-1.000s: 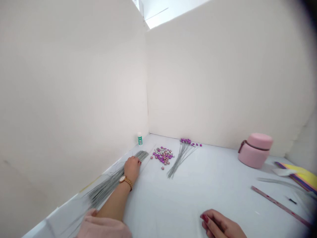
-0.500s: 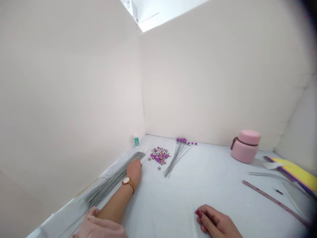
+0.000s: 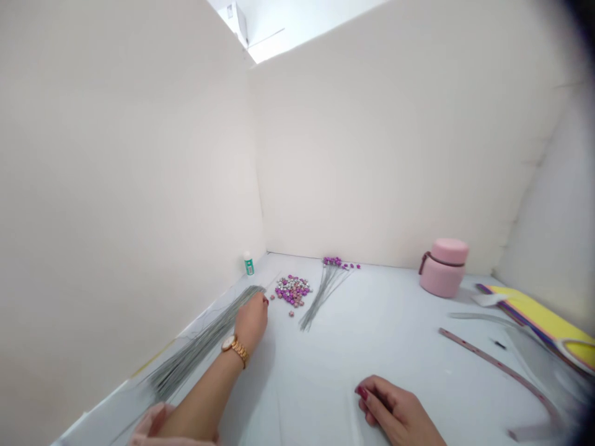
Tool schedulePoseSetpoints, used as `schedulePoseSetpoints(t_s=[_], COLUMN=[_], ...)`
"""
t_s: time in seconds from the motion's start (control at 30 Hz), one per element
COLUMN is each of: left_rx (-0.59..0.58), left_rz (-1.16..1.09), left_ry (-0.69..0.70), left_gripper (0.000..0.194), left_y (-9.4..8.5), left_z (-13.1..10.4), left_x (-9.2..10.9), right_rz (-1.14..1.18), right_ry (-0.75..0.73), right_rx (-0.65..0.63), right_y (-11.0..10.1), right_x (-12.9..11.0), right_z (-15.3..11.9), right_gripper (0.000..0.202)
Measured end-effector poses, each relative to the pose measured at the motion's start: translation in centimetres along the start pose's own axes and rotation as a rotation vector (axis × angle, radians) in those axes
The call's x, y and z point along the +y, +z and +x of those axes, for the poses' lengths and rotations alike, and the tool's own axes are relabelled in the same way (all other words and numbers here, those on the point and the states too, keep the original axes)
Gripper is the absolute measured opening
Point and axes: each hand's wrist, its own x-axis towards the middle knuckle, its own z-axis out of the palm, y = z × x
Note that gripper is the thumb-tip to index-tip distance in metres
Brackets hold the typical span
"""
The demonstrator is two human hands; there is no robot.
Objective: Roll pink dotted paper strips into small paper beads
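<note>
My left hand (image 3: 251, 319), with a gold watch on its wrist, is at the far end of a long bundle of thin grey wires (image 3: 204, 344). Its fingers are curled closed, and whatever is in them is hidden. Just beyond lies a pile of small purple, pink and silver beads (image 3: 292, 290). Low in the middle, my right hand (image 3: 393, 409) rests near the table with thumb and fingers pinched together; a faint pale strip runs beside it, and I cannot make out whether it is held. Wires tipped with purple beads (image 3: 320, 294) lie right of the pile.
A green and white glue bottle (image 3: 249, 265) stands by the left wall. To the right are a pink flask (image 3: 444, 267), a brown strap with red spots (image 3: 493, 360), a small black item (image 3: 500, 344) and yellow sheets (image 3: 543, 313). White walls (image 3: 372, 155) enclose the table.
The view has turned slightly right, so things sit further left. My left hand has shifted a little off the wire bundle towards the beads. My right hand keeps its pinch.
</note>
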Motion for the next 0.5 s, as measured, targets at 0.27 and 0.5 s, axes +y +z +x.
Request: schedulePoseSetpoints(t_s=[0.27, 0.5], left_rx=[-0.029, 0.115], left_rz=[-0.106, -0.078], left_ry=[0.258, -0.04], left_gripper=[0.018, 0.014], left_y=[1.1, -1.4], left_z=[-3.5, -0.6], left_x=[3.8, -2.3], right_rz=[0.05, 0.01], right_ry=[-0.033, -0.055], right_rx=[0.042, 0.094], right_y=[-0.2, 0.2], right_x=[-0.3, 0.9], right_z=[-0.6, -0.6], right_gripper=[0.022, 0.019])
